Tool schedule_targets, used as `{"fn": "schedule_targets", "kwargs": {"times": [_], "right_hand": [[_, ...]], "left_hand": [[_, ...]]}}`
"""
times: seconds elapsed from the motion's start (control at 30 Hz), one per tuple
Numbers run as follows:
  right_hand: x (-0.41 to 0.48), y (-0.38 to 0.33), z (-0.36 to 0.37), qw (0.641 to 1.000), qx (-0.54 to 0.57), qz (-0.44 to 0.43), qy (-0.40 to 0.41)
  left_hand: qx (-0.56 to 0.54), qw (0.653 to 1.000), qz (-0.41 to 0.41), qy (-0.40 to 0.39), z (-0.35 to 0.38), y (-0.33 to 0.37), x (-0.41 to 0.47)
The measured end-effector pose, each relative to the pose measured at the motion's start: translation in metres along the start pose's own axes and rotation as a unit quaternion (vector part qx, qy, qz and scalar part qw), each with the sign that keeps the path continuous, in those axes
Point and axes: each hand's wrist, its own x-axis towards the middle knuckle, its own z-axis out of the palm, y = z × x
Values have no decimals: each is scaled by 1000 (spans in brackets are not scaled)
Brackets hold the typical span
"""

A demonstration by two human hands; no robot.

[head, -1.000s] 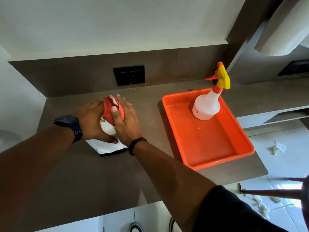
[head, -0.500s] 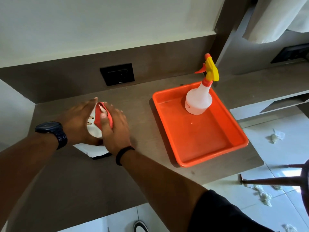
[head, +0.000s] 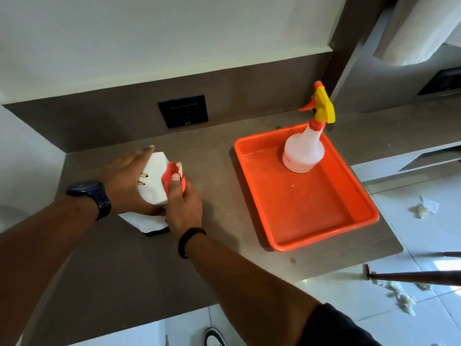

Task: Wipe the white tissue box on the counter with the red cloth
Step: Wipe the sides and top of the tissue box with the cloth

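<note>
The white tissue box (head: 154, 182) stands on the brown counter (head: 104, 265), left of centre. My left hand (head: 124, 181) lies flat against the box's left side and holds it steady. My right hand (head: 183, 204) grips the bunched red cloth (head: 169, 177) and presses it on the box's right side. The lower part of the box shows below both hands, near a dark base edge.
An orange tray (head: 324, 221) sits to the right on the counter, with a white spray bottle (head: 303, 152) with a yellow and orange trigger in its far corner. A black wall socket (head: 183, 111) is behind. Crumpled tissues (head: 425, 208) lie on the floor at right.
My right hand has slid the red cloth from the top of the box down onto its right side, uncovering more of the white top. My left hand stays on the box.
</note>
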Motion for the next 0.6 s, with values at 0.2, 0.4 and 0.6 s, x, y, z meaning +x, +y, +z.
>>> {"fn": "schedule_targets", "kwargs": {"times": [0.2,0.4,0.6], "right_hand": [[24,-19,-9,994,-52,-72,-64],[25,-18,-11,996,-46,55,-61],[10,-16,-14,994,-58,90,8]], "left_hand": [[-7,1000,11,12,1,-1,0],[12,1000,1,-6,-1,1,0],[10,1000,-2,-4,-1,-1,1]]}}
